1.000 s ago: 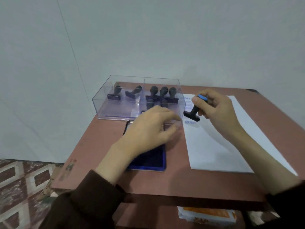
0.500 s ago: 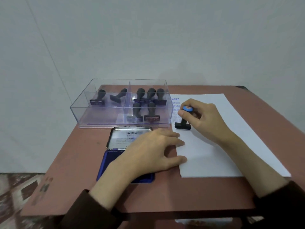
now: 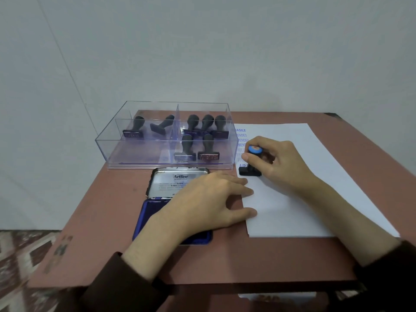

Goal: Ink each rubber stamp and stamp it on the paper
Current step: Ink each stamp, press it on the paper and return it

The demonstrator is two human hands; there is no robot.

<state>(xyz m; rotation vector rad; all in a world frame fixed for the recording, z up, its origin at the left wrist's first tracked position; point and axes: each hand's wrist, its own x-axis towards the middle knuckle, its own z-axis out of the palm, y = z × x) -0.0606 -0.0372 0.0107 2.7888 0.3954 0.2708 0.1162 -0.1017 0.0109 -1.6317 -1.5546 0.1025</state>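
Head view: a second ago the right hand (image 3: 281,163) held the stamp (image 3: 248,171) tilted in the air above the paper (image 3: 304,199). Now the stamp stands upright with its black base down on the sheet, as it did half a second ago. The fingers and thumb curl round the handle just under the blue cap. The left hand (image 3: 209,199), which a second ago hovered with bent fingers over the ink pad (image 3: 146,212), now lies flat with its fingers straight and slightly spread. Its fingertips and thumb rest on the paper's left edge, and the palm covers the right part of the pad; whether it touches the pad I cannot tell.

The stamp sits close to the paper's left edge, at the near end of a column of blue prints (image 3: 242,136), and just right of the near right corner of the clear box (image 3: 108,143). The box holds two stamps in the left compartment (image 3: 132,129) and five stamps in the right compartment (image 3: 208,149). The pad's lid (image 3: 171,183) lies back, and its far rim is just beside the box's near wall. The sheet is bare white to the right of the stamp and nearer than it. The sheet's near right corner comes close to the right side of the table (image 3: 101,221), where the sleeve hides the edge. Bare tabletop runs left of the pad and along the near edge.
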